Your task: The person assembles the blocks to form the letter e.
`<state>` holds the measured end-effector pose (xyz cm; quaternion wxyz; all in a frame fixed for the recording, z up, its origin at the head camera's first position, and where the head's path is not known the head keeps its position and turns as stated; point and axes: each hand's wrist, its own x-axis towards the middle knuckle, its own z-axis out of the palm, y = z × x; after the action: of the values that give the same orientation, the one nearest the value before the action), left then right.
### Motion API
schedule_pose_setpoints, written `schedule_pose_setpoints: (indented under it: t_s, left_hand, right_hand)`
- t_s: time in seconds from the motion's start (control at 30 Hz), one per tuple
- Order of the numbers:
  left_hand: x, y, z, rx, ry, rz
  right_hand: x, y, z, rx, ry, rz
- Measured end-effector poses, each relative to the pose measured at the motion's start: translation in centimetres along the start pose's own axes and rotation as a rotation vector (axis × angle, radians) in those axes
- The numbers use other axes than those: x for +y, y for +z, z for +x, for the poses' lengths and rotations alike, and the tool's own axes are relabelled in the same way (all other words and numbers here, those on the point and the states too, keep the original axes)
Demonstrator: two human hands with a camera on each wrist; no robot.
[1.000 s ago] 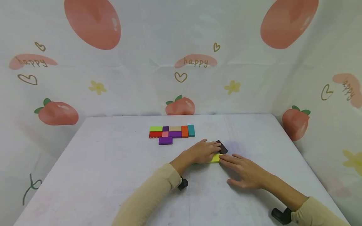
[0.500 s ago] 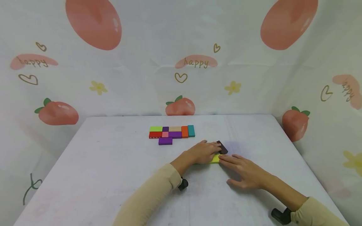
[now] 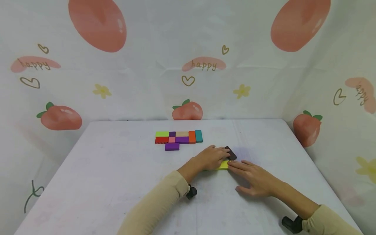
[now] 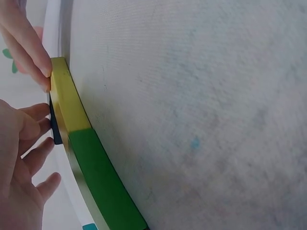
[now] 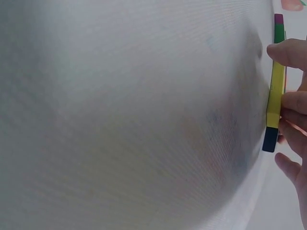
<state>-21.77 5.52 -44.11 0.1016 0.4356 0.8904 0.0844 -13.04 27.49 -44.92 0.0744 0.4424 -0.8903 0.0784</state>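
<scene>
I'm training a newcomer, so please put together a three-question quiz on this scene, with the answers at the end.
1. True or false: in the head view, the teal block sits at the right end of the block cluster.
2. In the left wrist view, which meets the yellow block end to end? A) orange block B) green block C) pink block
3. Which hand lies at the yellow block's right end in the head view?

Key: 1. True. 2. B. 3. Right hand.

We saw a plain beige left sleeve [image 3: 154,205] with a small, rounded black device [image 3: 192,192] poking out at its cuff. The right sleeve [image 3: 330,222] matched, bearing a longer, blockier black one [image 3: 293,225]; the left hand [image 3: 211,158] and right hand [image 3: 254,178] were bare.
</scene>
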Motion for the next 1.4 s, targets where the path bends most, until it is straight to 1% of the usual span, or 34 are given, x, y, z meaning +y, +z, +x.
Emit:
schedule_pose_setpoints:
  t_s: [0.13, 0.3, 0.37, 0.47, 0.57, 0.63, 0.8, 0.9, 1.03, 1.13, 1.27, 1.4]
  left_hand:
    - [-0.1, 0.0, 0.0, -0.001, -0.001, -0.009]
    - [0.0, 0.0, -0.1, 0.004, -0.005, -0.032]
    - [-0.1, 0.0, -0.1, 0.022, -0.006, -0.041]
    - [-0.5, -0.2, -0.3, 0.070, -0.026, -0.033]
    - [-1.5, -0.6, -0.5, 0.133, -0.088, -0.022]
    - [-2.4, -1.1, -0.8, 0.166, -0.151, -0.024]
    - [-5.2, -1.8, -1.4, 0.232, -0.316, -0.076]
    - [-6.5, -2.1, -1.8, 0.235, -0.382, -0.087]
    - [-7.8, -2.0, -2.3, 0.210, -0.417, -0.084]
    - [-8.2, -2.0, -2.7, 0.182, -0.428, -0.091]
    - [-8.4, -2.1, -2.8, 0.141, -0.434, -0.094]
    - [-8.5, -2.1, -2.6, 0.140, -0.420, -0.074]
  right_hand:
    - [0.0, 0.0, 0.0, -0.015, 0.012, 0.006]
    - [0.0, 0.0, -0.1, -0.013, 0.011, 0.001]
    - [0.0, 0.0, -0.1, -0.010, 0.009, -0.001]
    - [0.0, -0.1, -0.1, -0.013, 0.009, -0.002]
    - [-0.1, -0.1, 0.0, -0.018, 0.011, -0.004]
    - [-0.1, -0.2, 0.0, -0.020, 0.012, -0.005]
    - [-0.2, -0.3, 0.1, -0.019, 0.011, -0.009]
    - [-0.2, -0.3, 0.1, -0.017, 0.008, -0.014]
    - [-0.1, -0.3, 0.1, -0.020, 0.011, -0.015]
    - [-0.1, -0.3, 0.1, -0.025, 0.016, -0.012]
    - [-0.1, -0.3, 0.1, -0.028, 0.018, -0.012]
    - [-0.2, -0.3, 0.1, -0.035, 0.018, -0.008]
